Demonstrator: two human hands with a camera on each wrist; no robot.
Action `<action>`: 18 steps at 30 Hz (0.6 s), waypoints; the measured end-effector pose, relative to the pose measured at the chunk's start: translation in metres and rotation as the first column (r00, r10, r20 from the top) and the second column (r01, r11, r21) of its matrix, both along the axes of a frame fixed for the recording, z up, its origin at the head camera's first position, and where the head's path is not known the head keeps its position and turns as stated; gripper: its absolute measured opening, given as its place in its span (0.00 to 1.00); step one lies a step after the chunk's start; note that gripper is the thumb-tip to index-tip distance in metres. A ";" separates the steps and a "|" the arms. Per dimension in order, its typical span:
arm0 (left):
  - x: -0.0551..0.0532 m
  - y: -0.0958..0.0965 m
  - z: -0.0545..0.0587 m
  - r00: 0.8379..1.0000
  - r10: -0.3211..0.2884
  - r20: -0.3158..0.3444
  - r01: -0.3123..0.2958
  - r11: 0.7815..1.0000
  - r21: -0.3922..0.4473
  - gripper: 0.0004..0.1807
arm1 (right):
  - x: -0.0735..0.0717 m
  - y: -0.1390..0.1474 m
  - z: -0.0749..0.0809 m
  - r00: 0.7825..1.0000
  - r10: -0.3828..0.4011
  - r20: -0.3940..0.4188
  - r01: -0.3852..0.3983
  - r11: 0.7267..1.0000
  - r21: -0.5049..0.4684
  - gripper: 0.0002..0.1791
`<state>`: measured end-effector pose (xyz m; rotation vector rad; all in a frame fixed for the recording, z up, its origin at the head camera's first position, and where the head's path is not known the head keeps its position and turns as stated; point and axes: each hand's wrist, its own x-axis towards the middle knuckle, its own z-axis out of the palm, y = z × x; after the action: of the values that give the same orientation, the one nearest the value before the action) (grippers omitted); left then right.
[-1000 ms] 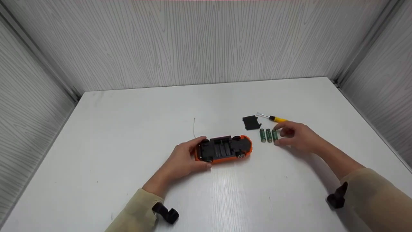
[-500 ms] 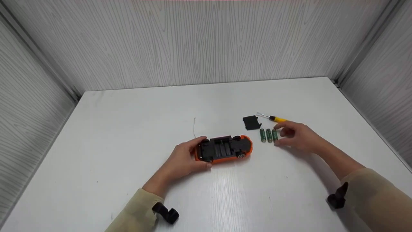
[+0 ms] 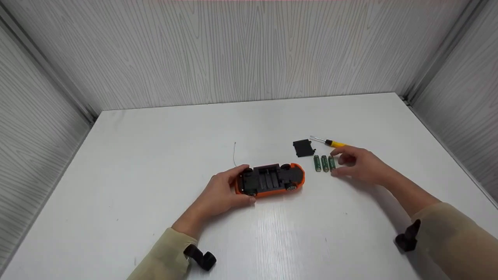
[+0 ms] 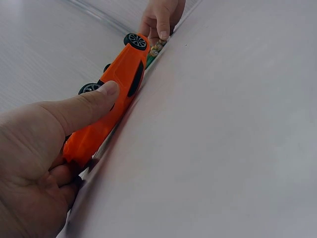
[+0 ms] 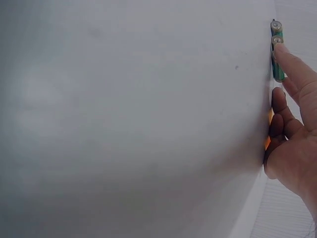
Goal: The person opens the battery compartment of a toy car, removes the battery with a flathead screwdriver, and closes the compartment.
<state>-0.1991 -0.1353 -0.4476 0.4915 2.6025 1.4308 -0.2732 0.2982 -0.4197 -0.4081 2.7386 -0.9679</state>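
Observation:
An orange toy car (image 3: 299, 177) lies upside down on the white table, its black underside and open, slotted battery bay facing up. My left hand (image 3: 220, 194) grips its left end, thumb along the near side, as the left wrist view also shows. To its right, three green batteries stand in a row: a left one (image 3: 317, 163), a middle one (image 3: 325, 163) and a right one (image 3: 332, 163). My right hand (image 3: 362, 165) pinches the right battery by its two ends, thumb on the near end. In the right wrist view the thumb partly covers the batteries (image 5: 278, 72).
A black battery cover (image 3: 304, 148) lies behind the batteries. Beside it is a screwdriver (image 3: 330, 142) with a yellow handle, its end hidden behind the right hand. A thin wire (image 3: 234, 153) sticks out behind the car. Grey wood-grain panels (image 3: 249, 50) enclose the table.

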 end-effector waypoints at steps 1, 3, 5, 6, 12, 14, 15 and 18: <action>0.000 0.000 0.000 1.000 -0.001 -0.001 0.001 1.000 0.000 0.52 | 0.000 0.000 0.000 1.000 0.001 -0.001 -0.001 1.000 0.001 0.32; 0.000 0.000 0.000 1.000 -0.005 -0.001 0.005 1.000 0.000 0.53 | 0.000 0.000 0.000 1.000 -0.001 0.001 0.001 1.000 0.001 0.32; 0.000 0.000 -0.001 1.000 -0.009 -0.004 0.009 1.000 -0.002 0.53 | 0.000 0.000 0.000 1.000 -0.003 0.005 0.003 1.000 0.001 0.33; -0.001 0.000 -0.001 1.000 -0.011 -0.006 0.011 1.000 -0.003 0.53 | -0.001 0.001 0.000 1.000 -0.004 0.006 0.004 1.000 0.002 0.33; 0.000 0.000 0.000 1.000 -0.011 -0.012 0.011 1.000 -0.007 0.53 | -0.003 0.002 0.002 1.000 0.002 0.008 -0.002 1.000 -0.005 0.33; 0.000 0.000 0.000 1.000 -0.009 -0.011 0.008 1.000 -0.012 0.53 | -0.002 0.003 0.007 1.000 0.002 0.003 -0.002 1.000 -0.015 0.34; 0.000 0.001 0.001 1.000 -0.007 -0.011 0.007 1.000 -0.015 0.53 | -0.003 0.003 0.010 1.000 0.001 -0.004 -0.002 1.000 -0.023 0.34; 0.000 0.001 0.002 1.000 -0.005 -0.011 0.005 1.000 -0.019 0.53 | -0.004 0.001 0.021 0.999 -0.007 -0.045 0.006 0.999 -0.033 0.33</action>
<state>-0.1989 -0.1343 -0.4460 0.5044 2.6190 1.4050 -0.2767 0.2992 -0.3983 -0.4317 2.7687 -1.0193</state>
